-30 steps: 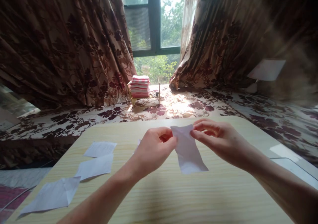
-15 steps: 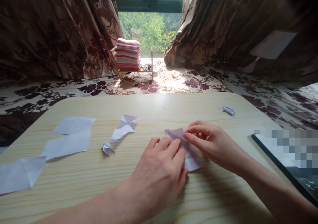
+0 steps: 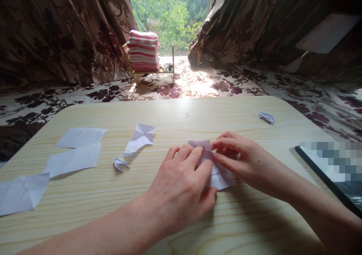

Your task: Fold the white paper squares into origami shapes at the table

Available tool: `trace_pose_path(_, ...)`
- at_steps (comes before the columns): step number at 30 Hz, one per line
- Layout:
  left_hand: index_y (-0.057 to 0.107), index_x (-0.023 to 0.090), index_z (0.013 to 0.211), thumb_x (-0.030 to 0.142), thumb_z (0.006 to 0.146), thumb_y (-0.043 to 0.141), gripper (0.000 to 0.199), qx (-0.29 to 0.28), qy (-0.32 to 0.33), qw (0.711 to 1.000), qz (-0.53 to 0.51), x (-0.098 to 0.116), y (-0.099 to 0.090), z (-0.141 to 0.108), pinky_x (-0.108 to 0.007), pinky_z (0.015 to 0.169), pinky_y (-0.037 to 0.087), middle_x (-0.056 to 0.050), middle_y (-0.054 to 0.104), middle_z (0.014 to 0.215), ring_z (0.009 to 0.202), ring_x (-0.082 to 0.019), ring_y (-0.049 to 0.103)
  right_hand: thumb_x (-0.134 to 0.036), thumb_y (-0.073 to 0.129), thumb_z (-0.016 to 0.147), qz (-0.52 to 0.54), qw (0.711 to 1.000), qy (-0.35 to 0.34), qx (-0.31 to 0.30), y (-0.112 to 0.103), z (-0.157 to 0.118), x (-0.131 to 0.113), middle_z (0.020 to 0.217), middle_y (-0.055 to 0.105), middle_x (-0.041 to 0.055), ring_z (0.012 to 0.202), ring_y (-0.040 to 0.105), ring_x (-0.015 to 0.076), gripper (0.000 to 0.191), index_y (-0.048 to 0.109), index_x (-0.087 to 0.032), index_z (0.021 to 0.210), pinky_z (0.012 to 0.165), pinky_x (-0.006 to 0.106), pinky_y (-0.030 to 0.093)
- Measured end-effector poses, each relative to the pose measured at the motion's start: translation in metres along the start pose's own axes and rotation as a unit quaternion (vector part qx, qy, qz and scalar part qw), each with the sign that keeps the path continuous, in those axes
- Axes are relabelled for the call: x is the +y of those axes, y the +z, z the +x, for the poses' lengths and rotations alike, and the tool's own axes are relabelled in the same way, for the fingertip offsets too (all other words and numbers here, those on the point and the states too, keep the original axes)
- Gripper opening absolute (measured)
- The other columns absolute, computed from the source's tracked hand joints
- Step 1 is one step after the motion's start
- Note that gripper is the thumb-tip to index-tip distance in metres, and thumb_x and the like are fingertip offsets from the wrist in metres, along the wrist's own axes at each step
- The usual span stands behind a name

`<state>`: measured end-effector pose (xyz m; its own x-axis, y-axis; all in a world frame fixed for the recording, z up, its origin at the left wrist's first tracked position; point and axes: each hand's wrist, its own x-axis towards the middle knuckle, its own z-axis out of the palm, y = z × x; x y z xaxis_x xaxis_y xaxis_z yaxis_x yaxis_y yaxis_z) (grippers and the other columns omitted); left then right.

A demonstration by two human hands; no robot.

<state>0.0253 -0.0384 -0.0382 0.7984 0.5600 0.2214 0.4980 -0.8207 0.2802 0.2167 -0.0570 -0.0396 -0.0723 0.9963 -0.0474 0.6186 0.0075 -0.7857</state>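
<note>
On the table [image 3: 85, 194] in front of me, the left hand [image 3: 181, 183] rests loosely spread, and the right hand [image 3: 240, 151] pinches the edge of a paper [image 3: 222, 180] under the left fingers; a crumpled scrap [image 3: 266, 117] lies beyond.

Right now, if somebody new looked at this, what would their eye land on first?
Probably the stack of pink-and-white striped cloths in front of the bright window, between dark floral curtains. Next, perhaps, the left hand lying over a creased white paper on the pale table, with the right hand at the paper's right edge. Flat white sheets lie at the table's left.
</note>
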Motion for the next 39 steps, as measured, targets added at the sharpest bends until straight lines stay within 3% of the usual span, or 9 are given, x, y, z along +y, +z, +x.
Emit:
trace_pose_path(6,0.061,0.009,0.115,0.034,0.084,0.054,0.041,0.01,-0.006,1.0,-0.017,-0.004,0.003,0.0,-0.048,0.093,0.043,-0.015,0.063,0.118,0.107,-0.031,0.052,-0.03,0.057,0.086,-0.046,0.999,-0.019,0.0,-0.001,0.0,0.003,0.088,0.056,0.002,0.069,0.054,0.014,0.013,0.067,-0.023,0.086,0.06,0.028,0.043)
trace_pose_path(19,0.057,0.007,0.123,0.033,0.084,0.053,0.046,0.019,-0.026,0.999,-0.025,-0.006,0.006,0.003,-0.049,0.092,0.042,-0.016,0.062,0.117,0.106,-0.031,0.051,-0.026,0.056,0.088,-0.098,0.992,-0.079,-0.005,-0.006,-0.003,0.005,0.089,0.057,0.0029,0.075,0.056,0.0145,0.015,0.07,-0.024,0.093,0.065,0.027,0.046)
trace_pose_path(24,0.058,0.008,0.122,0.033,0.084,0.053,0.045,0.012,-0.032,0.999,-0.03,-0.004,0.006,0.004,-0.048,0.09,0.043,-0.015,0.062,0.115,0.103,-0.031,0.05,-0.021,0.054,0.089,-0.106,0.99,-0.092,-0.019,-0.007,-0.002,0.006,0.09,0.057,0.0028,0.076,0.056,0.0141,0.021,0.071,-0.025,0.099,0.063,0.026,0.046)
trace_pose_path(28,0.061,0.008,0.116,0.031,0.084,0.053,0.04,0.011,-0.032,0.999,-0.029,-0.004,0.006,0.003,-0.047,0.091,0.042,-0.014,0.062,0.112,0.104,-0.03,0.05,-0.023,0.054,0.089,-0.096,0.991,-0.093,-0.02,-0.011,-0.003,0.007,0.088,0.057,0.0031,0.075,0.057,0.0146,0.018,0.072,-0.024,0.093,0.062,0.027,0.046)
trace_pose_path(39,0.065,0.01,0.106,0.033,0.087,0.049,0.034,0.015,-0.025,1.0,-0.001,-0.003,0.006,0.0,-0.046,0.091,0.041,-0.013,0.062,0.106,0.099,-0.028,0.05,-0.024,0.059,0.086,-0.071,0.994,-0.086,0.017,-0.011,-0.004,0.01,0.091,0.059,0.0022,0.073,0.057,0.0138,0.011,0.07,-0.023,0.089,0.064,0.029,0.047)
